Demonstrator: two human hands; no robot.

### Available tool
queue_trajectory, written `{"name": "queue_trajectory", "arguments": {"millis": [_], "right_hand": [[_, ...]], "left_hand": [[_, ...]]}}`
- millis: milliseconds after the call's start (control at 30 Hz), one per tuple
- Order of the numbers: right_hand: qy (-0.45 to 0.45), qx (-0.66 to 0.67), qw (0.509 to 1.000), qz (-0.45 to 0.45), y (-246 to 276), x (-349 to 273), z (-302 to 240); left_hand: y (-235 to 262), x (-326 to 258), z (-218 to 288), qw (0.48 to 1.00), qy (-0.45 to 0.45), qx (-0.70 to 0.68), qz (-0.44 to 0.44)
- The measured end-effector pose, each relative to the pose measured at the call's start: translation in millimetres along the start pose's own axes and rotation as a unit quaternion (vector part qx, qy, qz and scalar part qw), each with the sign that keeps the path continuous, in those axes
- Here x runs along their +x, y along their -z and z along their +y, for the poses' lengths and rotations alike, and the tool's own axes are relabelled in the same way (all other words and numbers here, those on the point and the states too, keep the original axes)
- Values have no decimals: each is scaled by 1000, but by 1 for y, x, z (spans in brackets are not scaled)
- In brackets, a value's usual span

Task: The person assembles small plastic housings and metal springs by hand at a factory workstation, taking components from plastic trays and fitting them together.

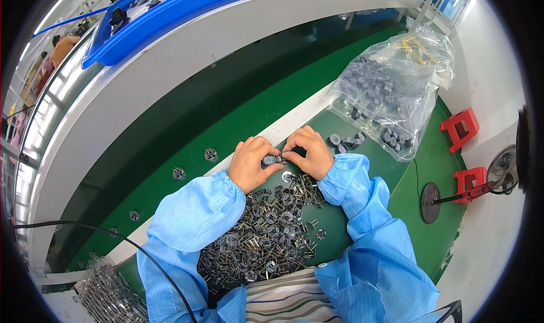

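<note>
- A small dark part [275, 160] sits just above the middle of the frame, pinched between the fingertips of both hands over the green table [362, 221].
- The left hand [252, 163] is curled closed on the part's left end, thumb and forefinger pressing it.
- The right hand [309, 152] is closed on the part's right end the same way, its fingertips almost meeting those of the left.
- Both forearms wear light blue sleeves [192, 215] with gathered cuffs, coming up from the lower edge.
- Directly below the hands lies a heap of small dark parts with metal pins [266, 238], spreading toward the lower middle of the frame.
- To the right of the hands a few grey round pieces [340, 144] lie loose on the table.
- Beyond them, in the upper right, a clear plastic bag [396, 85] full of grey pieces lies open on its side.
- Left of the hands, single dark parts [211, 154] rest well apart along a dark green belt [187, 124].
- In the lower left corner is a second clear bag of metal pieces [107, 294].
- Two red stools [460, 129] and a floor fan [501, 173] stand at the right edge.
</note>
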State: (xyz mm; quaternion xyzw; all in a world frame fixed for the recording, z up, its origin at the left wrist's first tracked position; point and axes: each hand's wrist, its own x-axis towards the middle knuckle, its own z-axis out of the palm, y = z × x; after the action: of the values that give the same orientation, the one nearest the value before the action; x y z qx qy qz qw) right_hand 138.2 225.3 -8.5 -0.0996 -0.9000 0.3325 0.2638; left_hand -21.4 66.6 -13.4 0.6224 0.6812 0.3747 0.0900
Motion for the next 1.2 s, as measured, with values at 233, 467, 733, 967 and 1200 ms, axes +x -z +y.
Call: {"name": "queue_trajectory", "arguments": {"millis": [233,467,733,967,1200], "right_hand": [[7,-34,999,-16,1,1,-8],[35,-71,997,-21,0,3,-10],[-29,-36,998,-45,1,0,-12],[-43,166,961,-218,35,1,13],[16,62,957,-284,30,1,-5]], "left_hand": [[-2,2,0,1000,-18,-6,12],[-7,1,-4,999,-26,-26,18],[-5,2,-1,999,-16,-33,19],[21,17,-23,986,92,-75,119],[37,14,-47,970,162,112,143]]}}
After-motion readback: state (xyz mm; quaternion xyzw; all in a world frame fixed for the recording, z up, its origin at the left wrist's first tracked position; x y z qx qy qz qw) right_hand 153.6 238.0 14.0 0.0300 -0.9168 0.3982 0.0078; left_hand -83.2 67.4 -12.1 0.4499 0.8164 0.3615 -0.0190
